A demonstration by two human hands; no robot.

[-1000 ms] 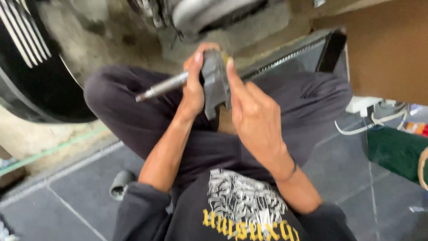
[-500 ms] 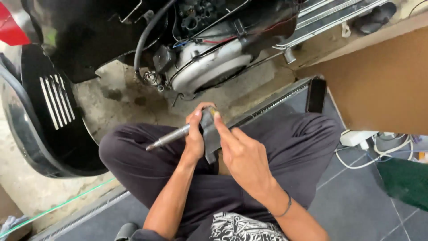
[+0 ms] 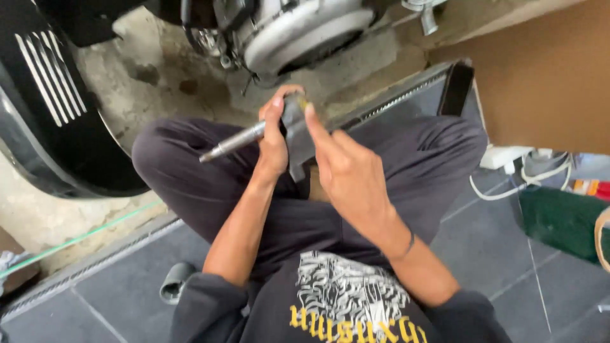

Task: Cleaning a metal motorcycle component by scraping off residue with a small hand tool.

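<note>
At the far left a black scooter body panel (image 3: 51, 114) with pale slats stands on the rough concrete floor (image 3: 159, 70), and near it a small dark cylinder (image 3: 176, 282) lies on the grey tiles (image 3: 95, 311). Rightwards, the left hand (image 3: 274, 143) has its fingers curled tight round a grey metal part with a steel shaft (image 3: 289, 136); the shaft sticks out leftwards past the thumb. The part is held up over the lap of dark trousers (image 3: 190, 171), near the centre. Just right of it the right hand (image 3: 349, 171) has its fingers loosely bent, forefinger tip touching the part's top edge; it has no full grip. Beyond sits a silver engine casing (image 3: 298, 32). At right lie a brown board (image 3: 546, 76) and white cables (image 3: 527, 171)
</note>
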